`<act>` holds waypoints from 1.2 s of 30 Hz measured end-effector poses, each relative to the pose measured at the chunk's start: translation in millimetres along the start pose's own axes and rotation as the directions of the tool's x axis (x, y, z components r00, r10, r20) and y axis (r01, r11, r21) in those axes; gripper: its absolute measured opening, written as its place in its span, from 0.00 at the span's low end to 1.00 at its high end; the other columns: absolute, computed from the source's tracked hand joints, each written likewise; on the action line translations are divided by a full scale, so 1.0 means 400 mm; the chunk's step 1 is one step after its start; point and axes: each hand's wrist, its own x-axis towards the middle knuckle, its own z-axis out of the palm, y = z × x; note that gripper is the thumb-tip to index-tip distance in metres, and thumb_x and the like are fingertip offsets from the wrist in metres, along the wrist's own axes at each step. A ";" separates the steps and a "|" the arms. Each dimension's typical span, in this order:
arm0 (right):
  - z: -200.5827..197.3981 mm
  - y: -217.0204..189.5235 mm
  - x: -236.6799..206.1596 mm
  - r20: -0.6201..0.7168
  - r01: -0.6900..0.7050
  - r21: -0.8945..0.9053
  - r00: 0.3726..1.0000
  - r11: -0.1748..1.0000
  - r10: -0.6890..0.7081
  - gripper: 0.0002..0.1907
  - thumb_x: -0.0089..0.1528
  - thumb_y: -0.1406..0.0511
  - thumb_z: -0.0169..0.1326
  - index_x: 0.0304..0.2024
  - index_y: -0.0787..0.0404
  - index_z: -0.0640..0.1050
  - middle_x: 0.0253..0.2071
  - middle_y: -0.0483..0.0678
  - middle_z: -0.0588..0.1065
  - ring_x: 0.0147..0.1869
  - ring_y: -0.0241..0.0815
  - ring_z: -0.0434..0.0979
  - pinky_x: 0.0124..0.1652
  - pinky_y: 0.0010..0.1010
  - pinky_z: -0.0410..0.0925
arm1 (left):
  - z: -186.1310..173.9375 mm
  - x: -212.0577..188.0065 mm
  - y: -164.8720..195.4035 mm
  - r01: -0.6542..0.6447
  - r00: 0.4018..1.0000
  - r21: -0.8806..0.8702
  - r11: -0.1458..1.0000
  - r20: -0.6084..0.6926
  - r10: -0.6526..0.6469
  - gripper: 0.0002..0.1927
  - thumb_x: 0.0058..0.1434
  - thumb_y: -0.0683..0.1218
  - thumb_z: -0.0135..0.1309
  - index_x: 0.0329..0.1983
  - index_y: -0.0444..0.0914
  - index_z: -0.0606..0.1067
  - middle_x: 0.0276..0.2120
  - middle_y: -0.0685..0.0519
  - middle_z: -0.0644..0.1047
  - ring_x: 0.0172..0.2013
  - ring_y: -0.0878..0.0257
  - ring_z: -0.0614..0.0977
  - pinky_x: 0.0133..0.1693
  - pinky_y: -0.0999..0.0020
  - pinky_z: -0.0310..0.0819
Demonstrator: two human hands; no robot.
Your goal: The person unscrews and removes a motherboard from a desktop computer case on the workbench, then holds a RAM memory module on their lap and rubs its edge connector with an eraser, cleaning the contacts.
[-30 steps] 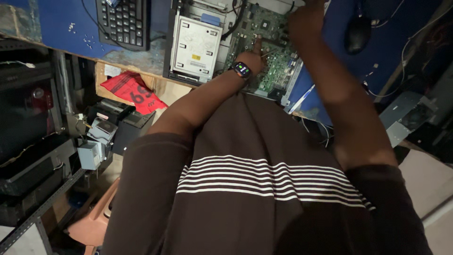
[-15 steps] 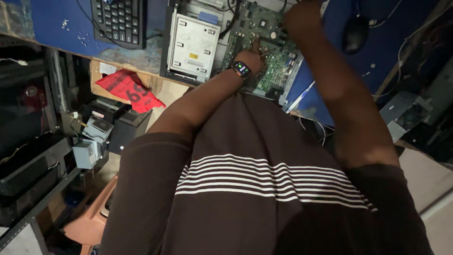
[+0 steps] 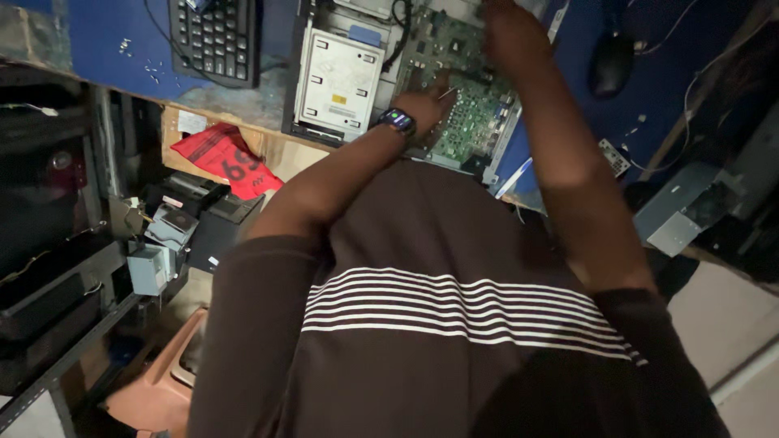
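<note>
We could not see much of our right hand (image 3: 507,32): its fingertips ran off the top edge at about 12 o'clock, so whether they were spread or pinched on anything we cannot tell. Our left hand (image 3: 426,105), with a dark watch (image 3: 396,122) on the wrist, lay on the circuit board (image 3: 471,122), fingers drawn loosely together with one pressed on the board, gripping nothing that we could make out. Our own brown striped shirt (image 3: 454,308) filled the lower half and hid the near edge of the blue bench (image 3: 105,49). The circuit board sat at 12 o'clock inside an open computer case, green, crowded with small parts too fine to tell apart, partly covered by both hands. Just beside it at 11 o'clock was a pale metal drive (image 3: 337,85), then a black keyboard (image 3: 215,36), cut off at the top. A black mouse (image 3: 610,63) lay at 1 o'clock. A red bag (image 3: 223,158) showed at 10 o'clock.
</note>
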 end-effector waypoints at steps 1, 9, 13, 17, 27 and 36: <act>0.002 -0.001 -0.018 0.008 -0.006 -0.070 1.000 0.998 0.007 0.17 0.56 0.67 0.61 0.47 0.66 0.81 0.50 0.64 0.77 0.54 0.67 0.76 0.51 0.55 0.68 | -0.003 -0.014 -0.003 0.022 0.999 -0.038 0.999 0.024 -0.021 0.36 0.62 0.44 0.55 0.74 0.46 0.59 0.77 0.36 0.52 0.49 0.43 0.83 0.44 0.48 0.79; 0.106 -0.095 -0.180 -0.342 0.026 0.230 0.938 0.973 0.056 0.08 0.64 0.67 0.62 0.45 0.62 0.81 0.47 0.57 0.78 0.54 0.60 0.77 0.51 0.45 0.71 | -0.008 -0.184 -0.053 -0.156 0.819 -0.238 0.959 -0.574 -0.009 0.38 0.67 0.48 0.62 0.77 0.44 0.59 0.69 0.44 0.66 0.62 0.39 0.78 0.57 0.53 0.77; 0.187 -0.172 -0.195 0.024 -0.228 0.583 0.964 0.780 0.264 0.13 0.61 0.58 0.60 0.39 0.62 0.82 0.33 0.54 0.79 0.36 0.55 0.82 0.37 0.43 0.72 | 0.001 -0.301 -0.072 -0.053 0.664 -0.681 0.731 -0.570 -0.484 0.29 0.68 0.39 0.57 0.72 0.40 0.65 0.60 0.48 0.77 0.33 0.60 0.76 0.38 0.66 0.76; 0.208 -0.244 -0.169 0.161 -0.280 0.435 0.959 0.856 0.232 0.24 0.63 0.49 0.62 0.29 0.65 0.82 0.29 0.58 0.78 0.35 0.59 0.80 0.39 0.47 0.71 | 0.012 -0.376 -0.101 -0.270 0.409 -0.796 0.542 -0.605 -0.684 0.30 0.71 0.37 0.52 0.75 0.38 0.60 0.57 0.50 0.77 0.38 0.71 0.79 0.38 0.74 0.77; 0.178 -0.359 -0.136 0.173 -0.377 0.287 0.925 0.880 0.340 0.27 0.57 0.46 0.62 0.24 0.65 0.82 0.29 0.60 0.79 0.35 0.60 0.81 0.41 0.49 0.73 | 0.027 -0.444 -0.078 -0.178 0.504 -0.813 0.554 -0.559 -0.659 0.31 0.70 0.37 0.54 0.75 0.38 0.60 0.43 0.54 0.80 0.29 0.73 0.73 0.31 0.75 0.71; 0.186 -0.358 -0.142 -0.033 -0.234 0.294 0.966 0.927 0.255 0.26 0.58 0.50 0.64 0.24 0.68 0.80 0.28 0.63 0.76 0.34 0.64 0.79 0.37 0.51 0.71 | -0.004 -0.456 -0.081 -0.044 0.515 -0.790 0.612 -0.543 -0.663 0.29 0.67 0.39 0.57 0.70 0.38 0.65 0.37 0.54 0.80 0.26 0.72 0.74 0.28 0.75 0.68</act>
